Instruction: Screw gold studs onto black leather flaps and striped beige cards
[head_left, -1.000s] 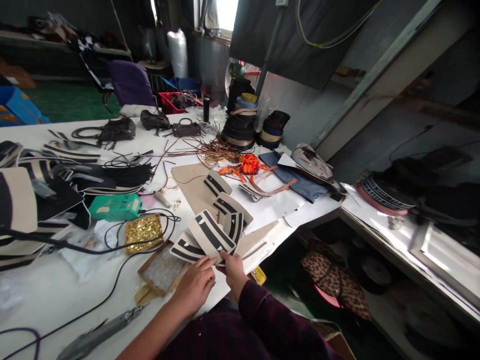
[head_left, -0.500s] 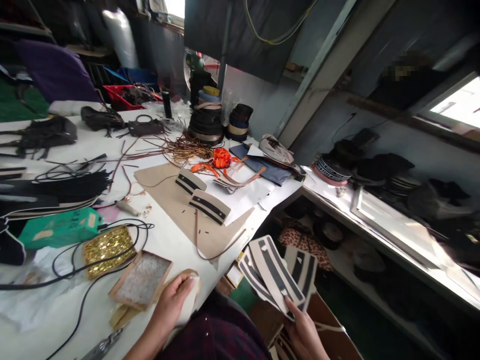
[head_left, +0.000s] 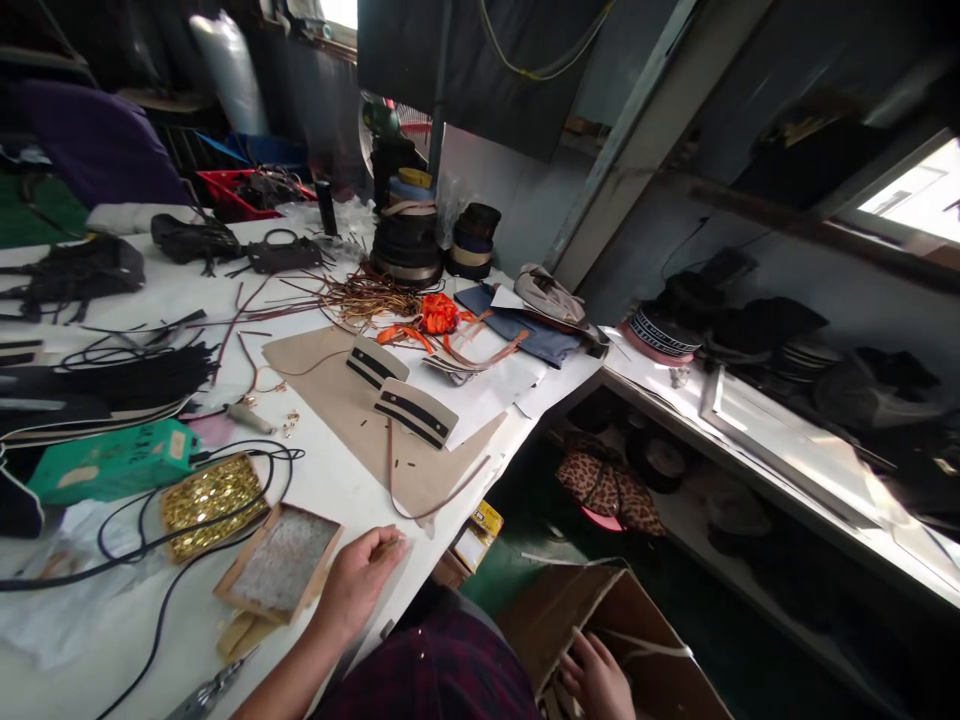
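My left hand (head_left: 366, 572) rests at the table's front edge with thumb and fingers pinched together. A small tan bit shows at its fingertips, too little to name. My right hand (head_left: 600, 680) is low in the mouth of a cardboard box (head_left: 559, 605), fingers bent and a little apart, with no strip seen in it. Pale pieces lie partly hidden in the box beneath that hand. On the table, two beige curved pieces with black stripes, a nearer one (head_left: 431, 405) and a farther one (head_left: 364, 352), lie on brown card (head_left: 322, 365).
Left of my left hand are a shallow wooden tray (head_left: 285, 560), a bag of gold bits (head_left: 214, 505), a green box (head_left: 112, 462) and black cords. Strap rolls (head_left: 409, 235) stand at the back. A shelf (head_left: 780, 470) runs along the right wall.
The striped pieces have left my right hand, which has gone down into the box. The pale piece held in my left hand is no longer plainly seen.
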